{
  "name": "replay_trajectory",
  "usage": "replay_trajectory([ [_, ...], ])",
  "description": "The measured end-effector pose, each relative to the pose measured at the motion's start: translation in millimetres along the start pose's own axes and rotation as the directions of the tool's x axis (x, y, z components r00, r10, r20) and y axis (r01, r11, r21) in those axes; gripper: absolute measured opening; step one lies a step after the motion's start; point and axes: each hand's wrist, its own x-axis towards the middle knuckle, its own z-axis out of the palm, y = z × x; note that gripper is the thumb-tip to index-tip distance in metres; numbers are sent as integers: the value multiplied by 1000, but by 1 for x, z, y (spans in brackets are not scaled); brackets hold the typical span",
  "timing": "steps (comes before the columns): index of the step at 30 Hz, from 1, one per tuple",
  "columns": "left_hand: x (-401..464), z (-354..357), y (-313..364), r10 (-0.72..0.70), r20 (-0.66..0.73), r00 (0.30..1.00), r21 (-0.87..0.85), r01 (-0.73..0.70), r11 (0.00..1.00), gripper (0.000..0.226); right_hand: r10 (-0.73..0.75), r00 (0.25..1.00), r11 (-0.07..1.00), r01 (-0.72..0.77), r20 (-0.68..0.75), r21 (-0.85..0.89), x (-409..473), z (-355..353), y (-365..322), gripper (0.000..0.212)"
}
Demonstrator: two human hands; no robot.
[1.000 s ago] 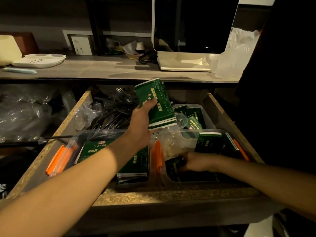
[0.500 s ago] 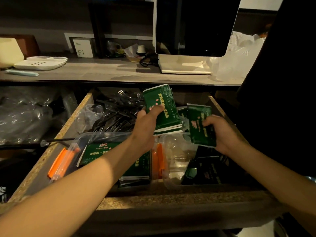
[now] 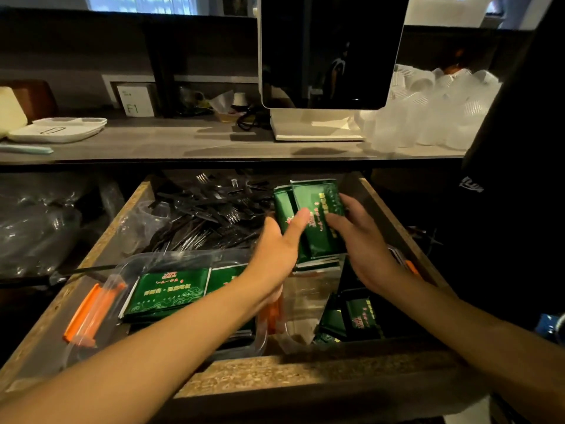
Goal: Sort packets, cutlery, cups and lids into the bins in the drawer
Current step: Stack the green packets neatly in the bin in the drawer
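Note:
My left hand [image 3: 276, 255] holds a stack of green packets [image 3: 315, 218] upright above the open wooden drawer [image 3: 101, 243], thumb across the front. My right hand [image 3: 363, 243] presses one more green packet against that stack from the right, fingers on its face. Below, a clear bin with orange clips [image 3: 91, 304] holds flat green packets [image 3: 166, 290]. A second clear bin [image 3: 301, 304] to its right holds a few dark green packets [image 3: 360, 316]. Black plastic forks [image 3: 211, 218] lie heaped at the drawer's back.
A counter shelf [image 3: 183, 142] runs above the drawer with a white-based screen [image 3: 330, 50], a white tray [image 3: 58, 130] and a heap of clear plastic cups [image 3: 434, 114]. Clear plastic bags [image 3: 39, 228] lie left of the drawer. A person in dark clothing [image 3: 516, 166] stands at the right.
My right hand lifted a green packet out of the right bin and brought it left against the stack in my left hand. The left hand stayed raised over the drawer.

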Motion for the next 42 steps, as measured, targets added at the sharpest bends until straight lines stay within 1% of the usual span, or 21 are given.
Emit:
replay_trajectory([
  [3,4,-3,-6,36,-15,999,-37,-36,999,68,-39,997,993,47,74,-111,-1,1,2,24],
  [5,2,0,-2,5,-46,999,-84,-9,996,62,-33,990,998,41,140,-55,0,3,4,26],
  [8,2,-1,-1,-67,-66,996,-206,53,977,28,-6,961,999,-5,276,39,1,5,12,29],
  [9,1,-2,-2,-82,-42,996,-225,71,972,23,-16,950,1000,13,313,11,-1,5,14,40],
  [11,-1,-3,-1,-78,9,997,-213,78,974,32,-41,923,997,60,384,-40,-6,4,11,58],
  [13,-2,-5,0,-76,45,996,-193,83,978,39,-51,896,999,51,442,12,-7,-5,6,52],
  [16,-4,-8,3,-141,103,985,-231,162,959,35,133,912,983,-172,387,70,0,-29,-3,58],
  [17,-5,-8,4,-157,120,980,-240,182,953,33,182,929,978,-206,323,41,2,-38,-7,61],
  [19,-6,-10,4,-172,137,975,-240,202,950,29,173,974,983,-161,145,-89,5,-58,-12,44],
  [20,-6,-10,4,-182,131,975,-235,209,949,27,118,990,958,-92,83,-271,5,-71,-12,31],
  [21,-6,-10,3,-192,127,973,-229,217,949,26,58,995,860,-11,77,-511,5,-84,-10,20],
  [22,-6,-10,1,-198,120,973,-216,220,951,26,30,992,704,66,123,-707,4,-96,-7,18],
  [23,-4,-10,-1,-200,115,973,-199,220,955,29,33,981,560,139,190,-816,3,-106,-4,20],
  [24,-3,-11,-4,-196,105,975,-173,212,962,35,57,967,469,193,248,-862,2,-114,0,23],
  [27,-3,-10,-8,-171,100,980,-120,182,976,66,139,937,382,248,320,-890,3,-122,8,33],
  [29,-2,-11,-11,-159,118,980,-120,173,977,77,167,928,305,272,332,-913,11,-117,9,39],
  [31,-2,-12,-12,-157,127,979,-112,171,979,80,165,928,209,298,334,-931,18,-109,9,41],
  [35,-2,-13,-13,-144,129,981,-102,157,982,82,121,945,196,279,305,-940,20,-99,14,43],
  [38,0,-13,-15,-138,128,982,-93,150,984,81,92,928,107,352,361,-930,17,-97,23,51],
  [40,1,-14,-17,-135,130,982,-89,147,985,79,49,922,122,376,384,-919,18,-98,30,59],
  [42,2,-13,-18,-138,130,982,-86,149,985,75,16,919,138,388,394,-911,22,-98,32,56],
])
